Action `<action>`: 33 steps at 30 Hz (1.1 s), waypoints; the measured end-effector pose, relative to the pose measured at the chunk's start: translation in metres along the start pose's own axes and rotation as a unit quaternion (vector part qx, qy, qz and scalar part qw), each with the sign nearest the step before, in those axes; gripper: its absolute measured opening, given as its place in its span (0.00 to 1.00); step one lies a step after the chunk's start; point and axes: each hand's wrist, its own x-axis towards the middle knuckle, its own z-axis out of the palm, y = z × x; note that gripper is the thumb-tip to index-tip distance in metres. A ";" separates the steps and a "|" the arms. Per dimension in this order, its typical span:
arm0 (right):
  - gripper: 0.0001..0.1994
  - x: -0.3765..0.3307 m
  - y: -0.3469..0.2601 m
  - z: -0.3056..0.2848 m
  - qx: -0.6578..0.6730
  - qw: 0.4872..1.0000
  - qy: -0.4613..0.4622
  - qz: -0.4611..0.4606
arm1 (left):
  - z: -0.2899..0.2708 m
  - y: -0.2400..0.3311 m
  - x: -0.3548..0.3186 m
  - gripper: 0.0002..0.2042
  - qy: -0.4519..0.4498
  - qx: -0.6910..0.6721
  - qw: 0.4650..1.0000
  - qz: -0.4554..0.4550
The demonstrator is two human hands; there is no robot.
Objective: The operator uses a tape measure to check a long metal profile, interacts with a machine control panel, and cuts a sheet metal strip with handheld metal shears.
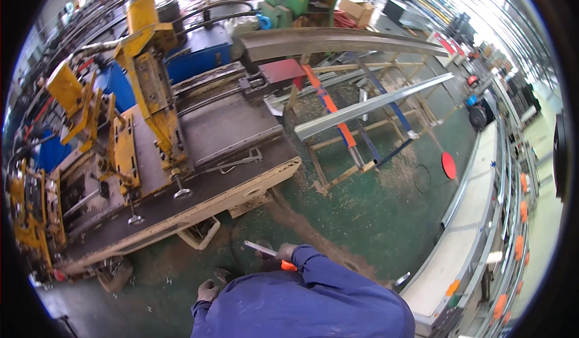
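Observation:
My right hand [286, 252], in a dark grey glove, is closed around a tape measure [288, 266] with an orange case. Its white blade [260, 247] sticks out a short way to the left, over the floor. Lower and to the left is my left hand [208, 290], gloved too. Its fingers look curled in, and I see nothing in them. Both blue sleeves come up from the lower edge. Ahead of my hands stands a heavy machine bed [241, 191] with yellow clamping arms [154, 88].
Beyond the machine, a long metal profile [344, 44] extends rightward. A second, galvanized profile [374, 106] lies across a rack with orange and blue bars [329, 106]. A long pale bench [458, 229] curves along the right. A red disc [448, 165] stands by the rack.

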 end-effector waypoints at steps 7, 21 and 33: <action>0.22 -0.016 -0.051 -0.011 -0.048 0.998 -0.028 -0.007 | -0.012 -0.013 -0.039 0.28 -0.064 -0.036 0.995 -0.060; 0.26 -0.033 -0.175 0.107 -0.242 0.970 -0.028 -0.016 | -0.107 -0.208 -0.069 0.19 0.065 -0.138 0.987 -0.054; 0.16 -0.025 -0.433 0.203 -0.209 0.971 -0.040 -0.110 | -0.148 -0.429 -0.178 0.26 0.172 -0.231 0.925 -0.247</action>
